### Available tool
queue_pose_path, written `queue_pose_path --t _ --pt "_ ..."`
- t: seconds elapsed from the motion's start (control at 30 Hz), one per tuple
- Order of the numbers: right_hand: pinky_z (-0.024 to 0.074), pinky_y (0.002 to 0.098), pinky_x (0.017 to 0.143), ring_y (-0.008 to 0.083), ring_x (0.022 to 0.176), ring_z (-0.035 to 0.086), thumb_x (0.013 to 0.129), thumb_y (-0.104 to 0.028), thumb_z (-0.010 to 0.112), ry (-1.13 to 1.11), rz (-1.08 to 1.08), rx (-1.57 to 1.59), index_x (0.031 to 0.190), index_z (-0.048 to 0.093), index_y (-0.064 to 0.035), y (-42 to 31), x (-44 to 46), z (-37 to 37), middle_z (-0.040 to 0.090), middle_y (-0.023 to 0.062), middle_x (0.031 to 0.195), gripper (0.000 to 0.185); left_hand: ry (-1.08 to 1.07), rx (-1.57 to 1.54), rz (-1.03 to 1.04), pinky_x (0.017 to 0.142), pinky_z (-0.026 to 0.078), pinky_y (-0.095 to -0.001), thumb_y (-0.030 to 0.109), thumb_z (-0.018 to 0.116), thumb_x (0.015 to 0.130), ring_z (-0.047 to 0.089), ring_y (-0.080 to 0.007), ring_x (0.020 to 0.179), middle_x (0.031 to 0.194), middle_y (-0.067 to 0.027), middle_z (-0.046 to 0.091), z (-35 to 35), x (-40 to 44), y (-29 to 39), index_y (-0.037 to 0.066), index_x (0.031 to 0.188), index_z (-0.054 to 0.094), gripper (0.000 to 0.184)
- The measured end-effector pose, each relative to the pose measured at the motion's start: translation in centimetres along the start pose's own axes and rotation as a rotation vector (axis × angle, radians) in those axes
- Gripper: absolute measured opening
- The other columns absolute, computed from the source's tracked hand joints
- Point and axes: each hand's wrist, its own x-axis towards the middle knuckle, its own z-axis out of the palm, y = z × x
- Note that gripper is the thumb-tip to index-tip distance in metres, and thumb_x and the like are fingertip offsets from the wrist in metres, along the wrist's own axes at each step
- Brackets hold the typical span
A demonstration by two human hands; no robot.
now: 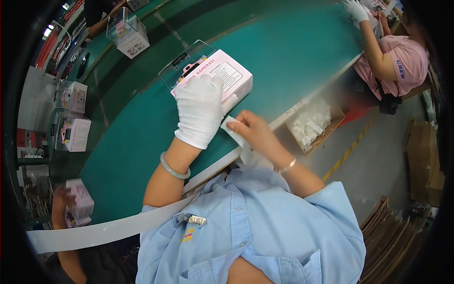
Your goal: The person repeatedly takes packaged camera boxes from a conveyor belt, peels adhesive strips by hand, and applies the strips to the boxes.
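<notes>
KAMERASI camera box (231,75) beneath a gloved left hand (200,102), a white sheet pinched at its right

The pink-and-white printed box lies on the green tabletop (288,49), under and just beyond the gloved grip. The left fingers curl against its near side; their tips are hidden, so whether they grasp the card or merely press it cannot be told. To the right of this grip, the bare right hand (257,132) pinches the soft white sheet (236,136) between thumb and fingers, near the box's lower corner. Beyond the left knuckles stands the clear plastic cover (166,75), with a toy camera (191,69) showing beside it. Likely faults: smooth glove fabric could slide on the card, letting the box turn; uneven pressure from the knuckles could dent the printed panel; a push forward could strain the thin cover; and the sheet's loose end could snag beneath the corner.
</notes>
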Motion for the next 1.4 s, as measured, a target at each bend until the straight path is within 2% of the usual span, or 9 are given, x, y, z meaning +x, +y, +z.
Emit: queue_pose_path --t 0.23,0.33,0.4,0.47,0.67,0.87,1.03,1.27,1.4 --pt "0.0366 0.0184 0.055 0.0018 0.064 0.042 0.086 -0.021 0.061 -0.105 0.126 0.192 0.079 0.055 -0.0058 -0.7 -2.3 -1.9 0.05 -0.005 0.07 0.018 -0.123 0.103 -0.038 0.06 0.04 -0.0386 0.035 0.072 0.064 0.056 -0.0265 0.072 0.075 -0.0083 0.055 -0.3 0.4 0.7 0.009 0.082 0.057 0.035" --pt "0.0377 0.0178 0.051 0.0011 0.059 0.045 0.087 -0.022 0.06 -0.017 0.106 0.315 0.08 0.056 -0.0073 -1.4 -1.8 -3.0 0.054 -0.0041 0.069 0.017 0.053 -0.27 0.019 0.072 0.044 -0.036 0.031 0.071 0.069 0.056 -0.0267 0.083 0.084 -0.0108 0.056 -1.4 -0.6 -2.5 0.007 0.096 0.057 0.039" --pt "0.0344 0.0172 0.041 0.001 0.049 0.043 0.087 -0.022 0.06 0.007 0.152 0.404 0.079 0.055 -0.0081 -0.5 -0.8 -4.0 0.054 -0.0027 0.064 0.017 0.404 -0.427 -0.501 0.081 0.043 -0.0344 0.03 0.066 0.078 0.054 -0.0249 0.091 0.097 -0.0133 0.056 -0.3 -1.6 -5.2 0.004 0.109 0.054 0.042" --pt "0.03 0.0166 0.035 0.0013 0.042 0.041 0.088 -0.023 0.059 0.003 0.099 0.484 0.078 0.054 -0.0081 -0.1 0.1 -4.0 0.053 -0.0016 0.06 0.018 0.351 -0.651 -0.836 0.084 0.042 -0.0323 0.032 0.058 0.086 0.051 -0.0207 0.09 0.103 -0.0143 0.054 3.2 -2.8 -10.2 0.0 0.111 0.053 0.041" --pt "0.0317 0.0153 0.038 -0.0003 0.047 0.043 0.088 -0.021 0.059 -0.143 0.058 0.502 0.081 0.055 -0.0075 0.3 1.8 -4.3 0.056 -0.0029 0.066 0.016 -0.164 -1.096 -0.868 0.083 0.04 -0.0287 0.054 0.042 0.088 0.053 -0.0156 0.092 0.113 -0.0117 0.054 6.7 -0.8 -10.8 0.005 0.124 0.046 0.061" --pt "0.0346 0.0154 0.044 0.0004 0.052 0.046 0.087 -0.016 0.06 -0.058 0.039 0.475 0.082 0.055 -0.0078 1.5 3.0 -6.1 0.056 -0.0032 0.068 0.011 -0.09 -1.34 -1.041 0.075 0.046 -0.0286 0.021 0.064 0.082 0.049 -0.015 0.101 0.115 -0.007 0.045 6.9 3.1 -6.5 0.007 0.123 0.043 0.047" --pt "0.035 0.0154 0.043 0.0004 0.052 0.046 0.087 -0.015 0.059 0.029 0.041 0.53 0.084 0.056 -0.0073 1.8 4.4 -7.3 0.057 -0.0024 0.069 0.009 0.071 -1.46 -1.027 0.069 0.048 -0.0308 0.017 0.064 0.082 0.051 -0.0128 0.093 0.107 -0.0056 0.048 8.1 6.1 -6.8 0.009 0.112 0.048 0.035" --pt "0.0338 0.0154 0.042 -0.0002 0.052 0.044 0.088 -0.018 0.059 -0.026 0.066 0.495 0.086 0.056 -0.007 0.8 5.9 -7.6 0.056 -0.0033 0.069 0.011 0.51 -0.542 -0.36 0.069 0.043 -0.0199 0.002 0.069 0.074 0.049 -0.0061 0.08 0.101 -0.0031 0.051 7.8 14.0 -14.4 0.006 0.1 0.056 0.029" --pt "0.0333 0.0158 0.041 -0.0003 0.051 0.044 0.088 -0.02 0.059 0.039 0.114 0.505 0.085 0.056 -0.0071 1.1 6.4 -8.1 0.055 -0.0039 0.068 0.013 0.733 -0.069 -0.192 0.094 0.037 -0.034 0.015 0.074 0.068 0.048 -0.0264 0.106 0.11 -0.0133 0.049 7.1 17.6 -18.8 0.004 0.099 0.059 0.035"
